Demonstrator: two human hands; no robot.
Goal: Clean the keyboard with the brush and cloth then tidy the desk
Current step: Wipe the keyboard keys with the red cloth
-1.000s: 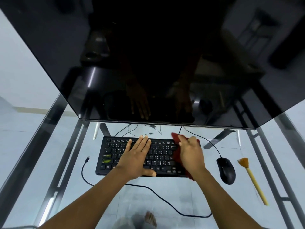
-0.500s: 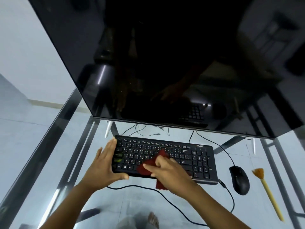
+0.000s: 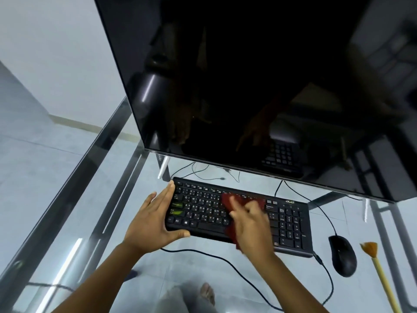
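- Your right hand (image 3: 250,227) lies over the middle keys of the black rectangular plastic keyboard (image 3: 291,224). Its fingers are bent down onto the crumpled dark red cloth (image 3: 226,201) and bunch it against the keys. The hand is blurred, so the exact hold of each finger cannot be read.
- The cloth shows beyond your right fingertips on the far side. Another fold shows beside that wrist, at the keyboard's near edge.
- Your left hand (image 3: 153,224) grips nothing. Its fingers are straight and laid against the keyboard's left end, and the thumb is stretched along the near edge.
- The keyboard lies flat on the clear glass desk with a metal frame (image 3: 67,193), spanning the gap between your hands. Its number pad is uncovered, just right of your right hand.
- A black computer mouse (image 3: 343,256) sits right of your right hand, past the keyboard's right end and apart from it.
- The brush with orange bristles and a pale yellow handle (image 3: 382,279) lies flat farther right, beyond the mouse, bristles pointing away from you. Neither hand touches it.
- A thin black cable (image 3: 196,251) runs across the glass from below your left wrist and under your right forearm.
- A large glossy black monitor (image 3: 248,86) stands beyond both hands, close to the keyboard's far edge. It reflects your hands and the keys.
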